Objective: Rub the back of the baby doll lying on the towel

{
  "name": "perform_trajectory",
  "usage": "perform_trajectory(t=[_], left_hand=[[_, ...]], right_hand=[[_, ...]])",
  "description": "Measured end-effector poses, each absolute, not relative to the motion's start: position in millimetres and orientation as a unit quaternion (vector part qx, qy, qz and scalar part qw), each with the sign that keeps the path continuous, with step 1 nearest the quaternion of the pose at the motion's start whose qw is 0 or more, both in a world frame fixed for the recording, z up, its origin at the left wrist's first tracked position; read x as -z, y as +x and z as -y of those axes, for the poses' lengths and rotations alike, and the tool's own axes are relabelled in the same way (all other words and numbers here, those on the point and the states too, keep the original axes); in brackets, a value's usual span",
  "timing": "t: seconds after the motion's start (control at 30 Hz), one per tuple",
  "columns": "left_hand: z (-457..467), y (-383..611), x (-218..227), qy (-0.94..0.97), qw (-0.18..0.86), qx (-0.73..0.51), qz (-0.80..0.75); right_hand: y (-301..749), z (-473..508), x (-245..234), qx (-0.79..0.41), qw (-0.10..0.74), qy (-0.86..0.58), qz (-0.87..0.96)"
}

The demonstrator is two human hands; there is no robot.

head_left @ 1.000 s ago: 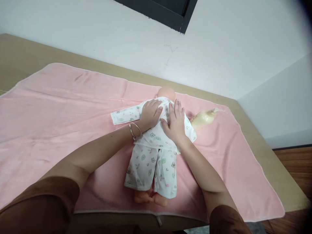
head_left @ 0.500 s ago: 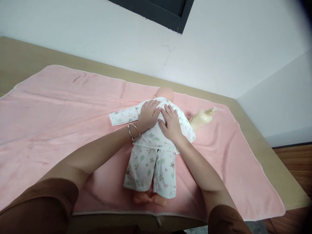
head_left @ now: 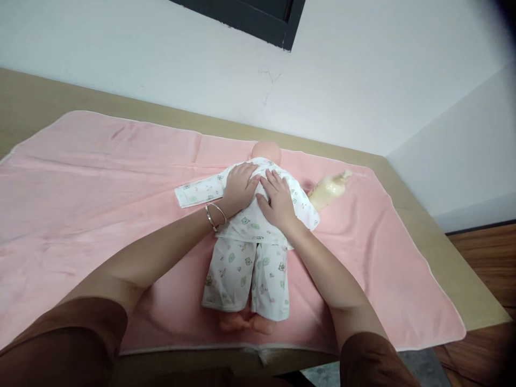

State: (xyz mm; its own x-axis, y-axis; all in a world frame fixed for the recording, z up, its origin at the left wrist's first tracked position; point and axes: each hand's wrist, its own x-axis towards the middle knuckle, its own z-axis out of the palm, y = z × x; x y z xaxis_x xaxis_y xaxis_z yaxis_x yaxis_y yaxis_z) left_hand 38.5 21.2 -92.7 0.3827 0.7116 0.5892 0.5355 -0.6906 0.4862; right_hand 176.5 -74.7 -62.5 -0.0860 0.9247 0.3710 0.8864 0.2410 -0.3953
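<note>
A baby doll [head_left: 252, 228] lies face down on a pink blanket [head_left: 153, 161], dressed in a white printed top and matching trousers. Its bald head points to the far side and its bare feet toward me. My left hand [head_left: 239, 188] rests flat on the left of the doll's upper back, fingers stretched out. Beside it, my right hand [head_left: 278, 201] lies open on the right of the back, its fingertips close to the left hand. Just beyond the doll's right sleeve, a pale yellow pump bottle [head_left: 328, 189] lies on its side.
The blanket covers much of a wooden table [head_left: 423, 236], whose right edge drops to a wood-brown floor [head_left: 484, 263]. A white wall [head_left: 161, 59] with a dark frame [head_left: 258, 21] stands behind the table.
The whole view has shifted slightly, so things sit a little further left and higher. Both hands stay on the doll's back, with hardly any visible movement against it.
</note>
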Motion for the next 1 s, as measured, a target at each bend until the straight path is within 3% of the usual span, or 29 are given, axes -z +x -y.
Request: perform_trajectory(t=[0.43, 0.7, 1.0], left_hand=[[9, 4, 102, 0.848, 0.067, -0.380, -0.363], [25, -18, 122, 0.834, 0.092, -0.374, -0.395], [32, -32, 115, 0.834, 0.127, -0.410, -0.346]], right_hand=[[204, 90, 98, 0.029, 0.475, -0.552, 0.685], [207, 108, 114, 0.053, 0.458, -0.552, 0.695], [206, 100, 87, 0.221, 0.435, -0.509, 0.709]])
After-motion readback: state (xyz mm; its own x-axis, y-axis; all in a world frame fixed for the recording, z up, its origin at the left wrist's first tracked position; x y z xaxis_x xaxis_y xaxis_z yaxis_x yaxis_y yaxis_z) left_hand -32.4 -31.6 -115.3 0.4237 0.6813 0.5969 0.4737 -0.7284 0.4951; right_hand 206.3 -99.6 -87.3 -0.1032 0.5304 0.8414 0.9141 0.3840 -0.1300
